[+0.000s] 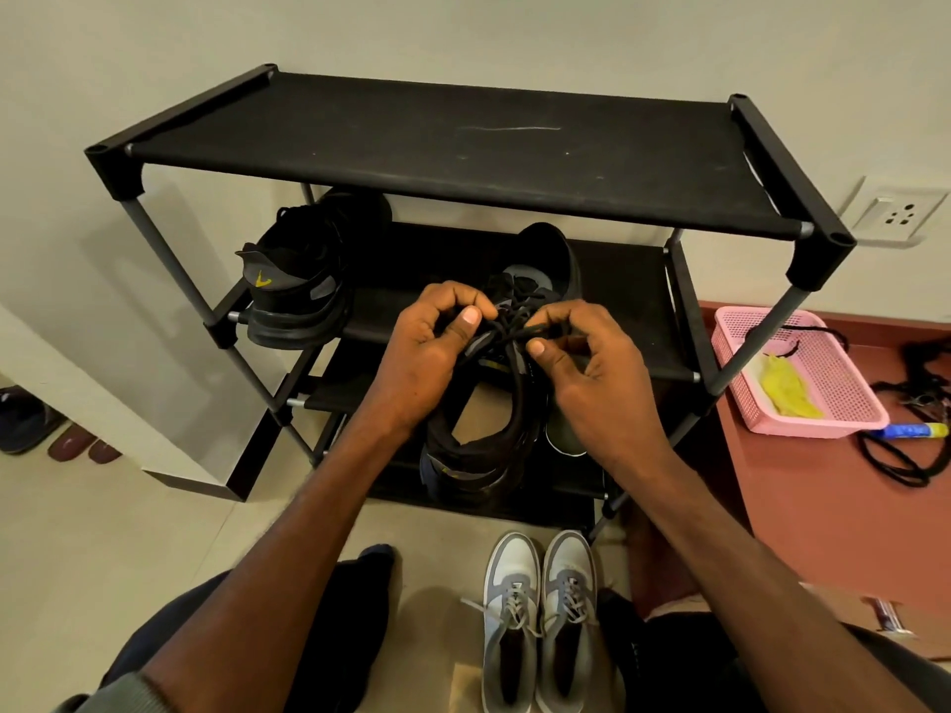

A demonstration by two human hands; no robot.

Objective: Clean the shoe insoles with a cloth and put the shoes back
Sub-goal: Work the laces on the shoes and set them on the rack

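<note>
No readable words or numbers anywhere; the only mark is a small yellow logo, shaped like a tick, on the heel of the black shoe (296, 280) on the rack shelf (617, 311)

Basket (844, 398) right of rack (463, 151)

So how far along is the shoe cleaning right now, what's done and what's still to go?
One black shoe already sits on the rack's second shelf. In hand: the left hand and right hand pinch the laces of its mate, which is not yet shelved. The grey-and-white pair waits on the floor. The yellow cloth lies in the pink basket.
</note>
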